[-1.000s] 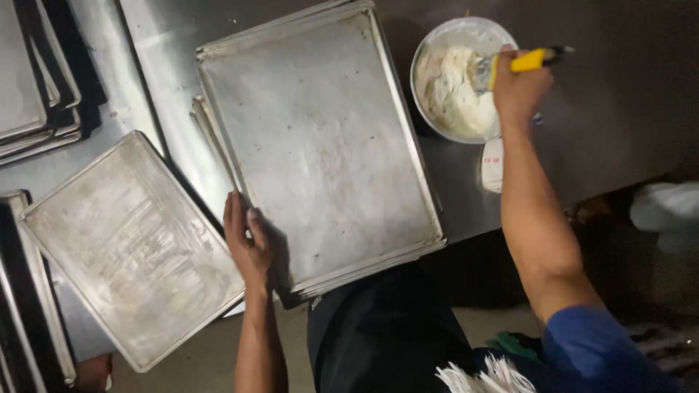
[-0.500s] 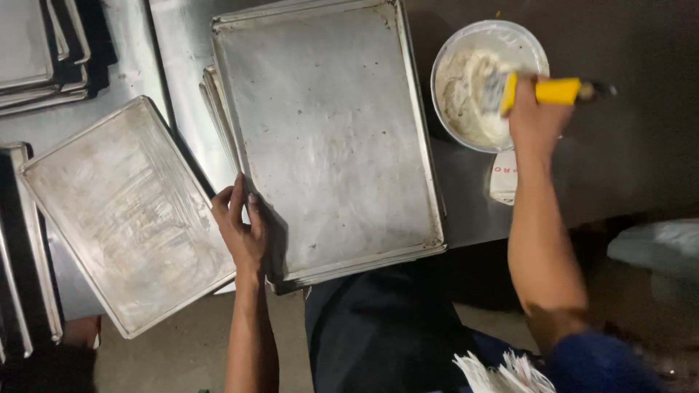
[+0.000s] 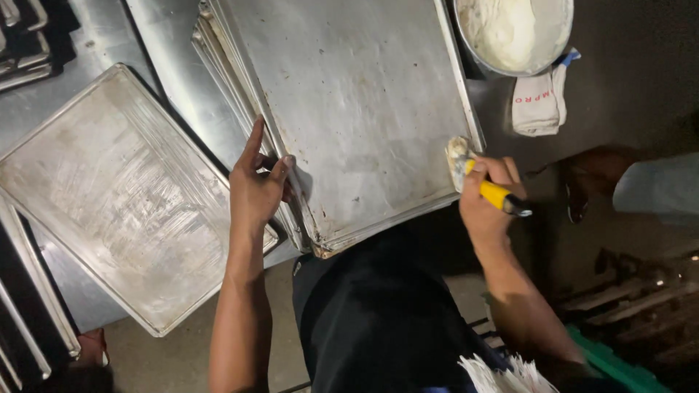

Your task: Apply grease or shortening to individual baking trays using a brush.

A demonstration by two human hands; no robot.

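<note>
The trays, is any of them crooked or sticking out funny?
Yes. The streaky tray on the left lies at a slant and its lower corner hangs past the counter edge over the floor. The top tray, steadied by the left hand, also juts off the counter toward the person. The right hand holds a yellow-handled brush at its rim.

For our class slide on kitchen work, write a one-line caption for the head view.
Left hand steadies a stack of baking trays while the right hand brings a yellow-handled brush to the top tray's corner.
</note>
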